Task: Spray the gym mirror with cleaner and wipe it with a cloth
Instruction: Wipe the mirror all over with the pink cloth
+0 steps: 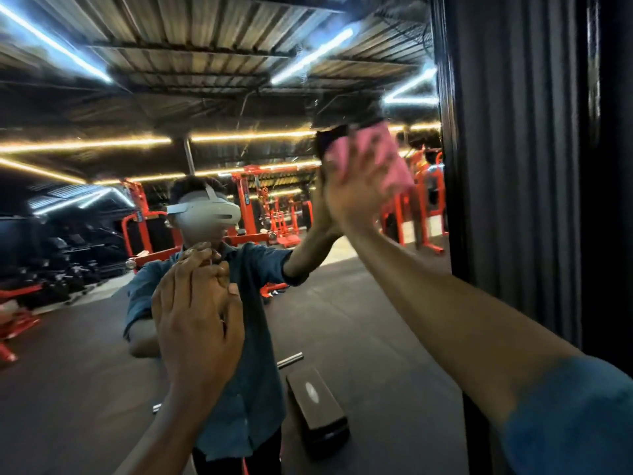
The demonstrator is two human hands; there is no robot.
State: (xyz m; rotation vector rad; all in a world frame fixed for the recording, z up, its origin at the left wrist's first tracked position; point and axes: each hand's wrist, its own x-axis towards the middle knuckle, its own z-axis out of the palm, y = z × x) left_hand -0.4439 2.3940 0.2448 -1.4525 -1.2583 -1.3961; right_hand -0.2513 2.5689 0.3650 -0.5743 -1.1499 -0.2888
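Flat-palmed, right hand (356, 186) presses pink cloth (394, 156) against mirror (342, 303).

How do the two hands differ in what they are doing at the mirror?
The right hand is raised high, fingers spread, pressing a pink cloth to the mirror; the left hand sits lower, holding no cloth. The right is motion-blurred; the left looks sharp. Both are at the glass.

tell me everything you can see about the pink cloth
The cloth is pink, soft-looking and blurred by motion. It sits high on the mirror, near its right edge by the dark frame. The right hand presses it flat against the glass with spread fingers, covering its lower left part. Its reflection merges with it, so folds and exact shape cannot be told.
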